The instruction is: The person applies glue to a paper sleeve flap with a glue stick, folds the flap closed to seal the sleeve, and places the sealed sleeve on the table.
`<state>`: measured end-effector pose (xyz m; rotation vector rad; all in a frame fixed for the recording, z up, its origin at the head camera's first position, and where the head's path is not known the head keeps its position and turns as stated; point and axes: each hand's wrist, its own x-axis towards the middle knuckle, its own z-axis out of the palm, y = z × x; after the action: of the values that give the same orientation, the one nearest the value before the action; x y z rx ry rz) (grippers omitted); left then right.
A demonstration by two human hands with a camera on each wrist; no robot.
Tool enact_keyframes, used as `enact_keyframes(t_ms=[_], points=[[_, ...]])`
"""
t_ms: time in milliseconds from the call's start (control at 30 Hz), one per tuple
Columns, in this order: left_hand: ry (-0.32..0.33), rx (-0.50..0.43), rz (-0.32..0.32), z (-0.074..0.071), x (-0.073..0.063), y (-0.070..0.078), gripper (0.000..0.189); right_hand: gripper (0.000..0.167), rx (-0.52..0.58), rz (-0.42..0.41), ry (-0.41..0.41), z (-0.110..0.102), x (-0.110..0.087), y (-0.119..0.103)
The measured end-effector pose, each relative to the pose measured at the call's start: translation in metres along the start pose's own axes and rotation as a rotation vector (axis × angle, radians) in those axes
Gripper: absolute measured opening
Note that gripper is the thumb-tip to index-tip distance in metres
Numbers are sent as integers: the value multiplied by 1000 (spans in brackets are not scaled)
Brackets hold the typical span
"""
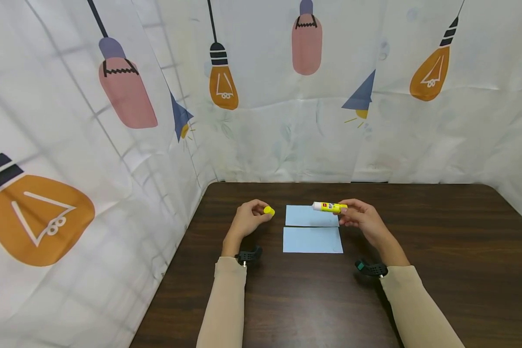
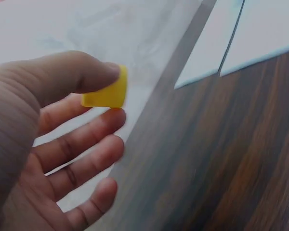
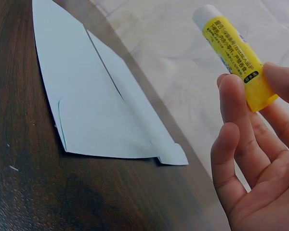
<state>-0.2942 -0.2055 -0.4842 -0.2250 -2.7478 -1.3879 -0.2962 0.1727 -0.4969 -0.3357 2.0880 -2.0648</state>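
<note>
Between thumb and fingers, my left hand [image 1: 246,218] pinches a small yellow glue stick cap [image 2: 106,91], held left of the papers. My right hand [image 1: 364,220] holds an uncapped yellow glue stick [image 1: 329,207] near its base, its white end pointing left. In the head view the stick overlaps the far light blue paper piece [image 1: 304,216]. A near light blue paper piece [image 1: 312,240] lies just in front of it, a narrow dark gap between the two. The left wrist view shows the other left fingers loosely spread below the cap.
Both papers lie on a dark wood-grain table [image 1: 304,299]. Behind it and along its left side hangs a white curtain [image 1: 261,140] printed with lamps and bulbs. Each wrist wears a dark strap [image 1: 371,268].
</note>
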Motion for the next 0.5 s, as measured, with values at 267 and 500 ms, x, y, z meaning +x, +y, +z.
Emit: enact_keyframes(t_ms=[267, 500], points=[[71, -177, 74, 11, 5, 14, 26, 30, 1, 0, -3, 1, -1, -1], [112, -237, 96, 19, 7, 25, 26, 29, 13, -12, -13, 1, -1, -3]])
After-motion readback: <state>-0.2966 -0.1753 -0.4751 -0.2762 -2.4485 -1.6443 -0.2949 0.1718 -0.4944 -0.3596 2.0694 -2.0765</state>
